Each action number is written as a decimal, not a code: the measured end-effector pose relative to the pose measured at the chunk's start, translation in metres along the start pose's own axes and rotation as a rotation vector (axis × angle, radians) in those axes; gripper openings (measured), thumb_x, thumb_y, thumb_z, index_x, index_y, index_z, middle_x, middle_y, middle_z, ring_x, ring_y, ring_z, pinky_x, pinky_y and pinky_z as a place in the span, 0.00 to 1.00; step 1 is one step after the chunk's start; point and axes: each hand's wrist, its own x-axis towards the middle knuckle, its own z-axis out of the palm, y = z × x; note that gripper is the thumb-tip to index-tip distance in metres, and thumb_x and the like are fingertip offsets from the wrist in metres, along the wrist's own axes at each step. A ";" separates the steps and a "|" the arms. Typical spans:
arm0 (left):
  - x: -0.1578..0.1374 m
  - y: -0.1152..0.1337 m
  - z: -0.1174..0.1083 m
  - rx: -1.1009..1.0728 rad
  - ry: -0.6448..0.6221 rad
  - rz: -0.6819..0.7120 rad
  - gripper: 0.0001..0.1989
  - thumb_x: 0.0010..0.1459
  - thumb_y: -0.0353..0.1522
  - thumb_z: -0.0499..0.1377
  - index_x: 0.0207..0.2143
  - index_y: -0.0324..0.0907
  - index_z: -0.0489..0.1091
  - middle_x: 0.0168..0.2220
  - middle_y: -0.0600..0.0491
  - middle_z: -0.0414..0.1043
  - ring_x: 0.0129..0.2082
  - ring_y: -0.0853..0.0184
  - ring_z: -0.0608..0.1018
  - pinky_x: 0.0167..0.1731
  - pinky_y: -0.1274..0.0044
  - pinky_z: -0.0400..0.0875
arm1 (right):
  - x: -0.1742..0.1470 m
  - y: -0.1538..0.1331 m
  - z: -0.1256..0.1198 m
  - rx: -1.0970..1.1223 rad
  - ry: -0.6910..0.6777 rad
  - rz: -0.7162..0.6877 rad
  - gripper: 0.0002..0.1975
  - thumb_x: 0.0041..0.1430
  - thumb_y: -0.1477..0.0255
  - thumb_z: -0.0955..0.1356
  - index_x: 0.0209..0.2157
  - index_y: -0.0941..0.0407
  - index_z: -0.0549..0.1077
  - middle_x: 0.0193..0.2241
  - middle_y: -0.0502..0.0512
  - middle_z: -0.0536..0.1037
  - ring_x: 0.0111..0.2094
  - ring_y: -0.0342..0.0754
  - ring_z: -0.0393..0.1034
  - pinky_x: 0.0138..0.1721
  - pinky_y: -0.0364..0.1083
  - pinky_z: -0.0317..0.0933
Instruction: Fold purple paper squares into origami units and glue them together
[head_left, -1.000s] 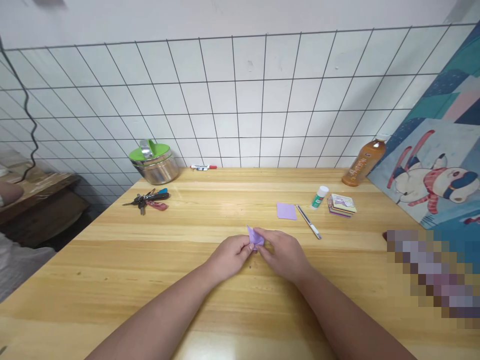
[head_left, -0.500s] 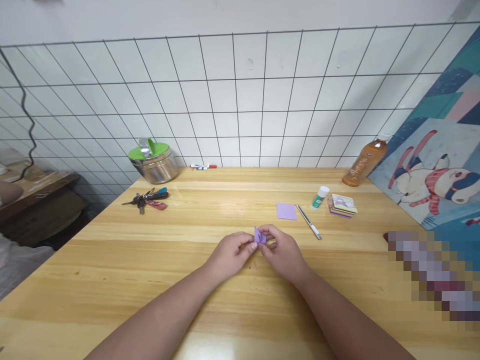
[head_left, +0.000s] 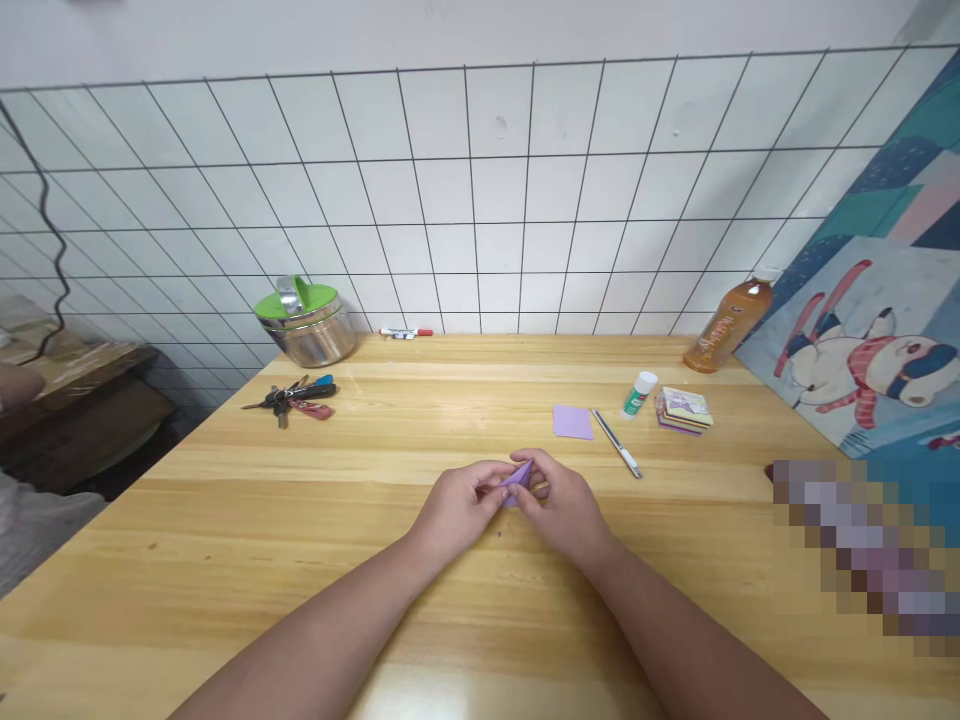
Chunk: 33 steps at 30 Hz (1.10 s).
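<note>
Pinching fingers and thumbs of the bare left hand and bare right hand hold a small, folded piece of purple paper between them. That folded piece sits nearer the person than the flat, light-purple paper square, and to its left. Just right of the square lies a slim silver-and-white pen-shaped tool; farther right stands a white-capped green glue stick.
</note>
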 end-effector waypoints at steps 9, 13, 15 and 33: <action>0.004 0.003 -0.003 -0.206 0.047 -0.127 0.17 0.48 0.31 0.61 0.41 0.40 0.65 0.25 0.53 0.75 0.26 0.68 0.76 0.29 0.78 0.67 | 0.007 0.003 -0.003 0.461 -0.139 0.109 0.10 0.50 0.73 0.64 0.38 0.55 0.70 0.33 0.53 0.78 0.35 0.46 0.73 0.40 0.47 0.67; 0.007 0.004 -0.007 -0.225 0.066 -0.141 0.19 0.47 0.32 0.62 0.42 0.41 0.62 0.25 0.54 0.75 0.25 0.68 0.76 0.27 0.78 0.67 | 0.009 0.003 -0.007 0.518 -0.141 0.192 0.09 0.49 0.70 0.67 0.35 0.55 0.71 0.32 0.53 0.78 0.33 0.47 0.74 0.38 0.47 0.67; 0.007 0.003 -0.008 -0.202 0.057 -0.148 0.20 0.45 0.31 0.63 0.41 0.40 0.63 0.25 0.53 0.75 0.26 0.67 0.76 0.27 0.78 0.66 | 0.009 0.004 -0.007 0.460 -0.095 0.184 0.08 0.49 0.70 0.67 0.33 0.56 0.72 0.31 0.53 0.78 0.33 0.48 0.74 0.37 0.47 0.67; 0.000 0.001 0.000 -0.123 -0.106 -0.006 0.25 0.45 0.25 0.61 0.46 0.43 0.59 0.32 0.56 0.67 0.29 0.71 0.73 0.29 0.79 0.68 | 0.007 0.001 -0.001 0.305 -0.036 0.189 0.10 0.49 0.64 0.67 0.25 0.57 0.70 0.21 0.48 0.71 0.23 0.42 0.65 0.24 0.40 0.60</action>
